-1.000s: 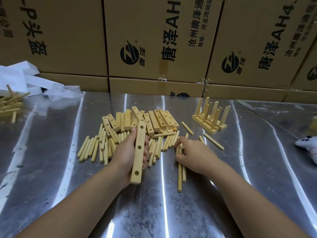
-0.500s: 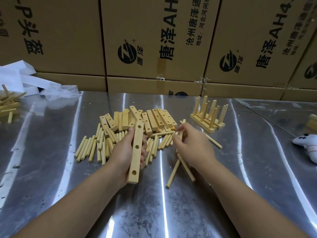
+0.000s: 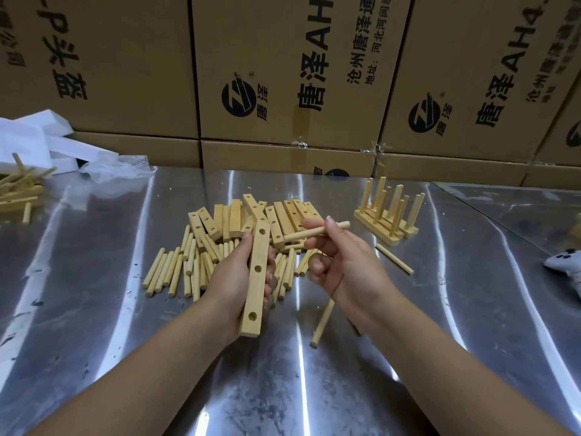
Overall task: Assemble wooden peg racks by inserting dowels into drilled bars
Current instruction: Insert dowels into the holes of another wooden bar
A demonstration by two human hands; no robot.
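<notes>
My left hand (image 3: 232, 284) grips a wooden bar (image 3: 256, 278) with three drilled holes, held lengthwise above the steel table. My right hand (image 3: 342, 265) pinches a dowel (image 3: 316, 233) between thumb and fingertips, its left end pointing toward the bar's top hole, a short gap away. Another dowel (image 3: 322, 322) slants down from under my right hand to the table. Behind the hands lies a pile of drilled bars (image 3: 283, 215), with loose dowels (image 3: 176, 269) spread to the left and in front of it.
Finished peg racks (image 3: 388, 215) stand at the back right, a single dowel (image 3: 394, 262) lying before them. More wood pieces (image 3: 19, 190) and white plastic wrap (image 3: 47, 143) sit at far left. Cardboard boxes (image 3: 283, 73) wall the back. A white game controller (image 3: 566, 269) lies at right.
My right hand has lifted off the table with a dowel and brought it level toward the bar. The left hand has kept hold of the bar, raising it slightly.
</notes>
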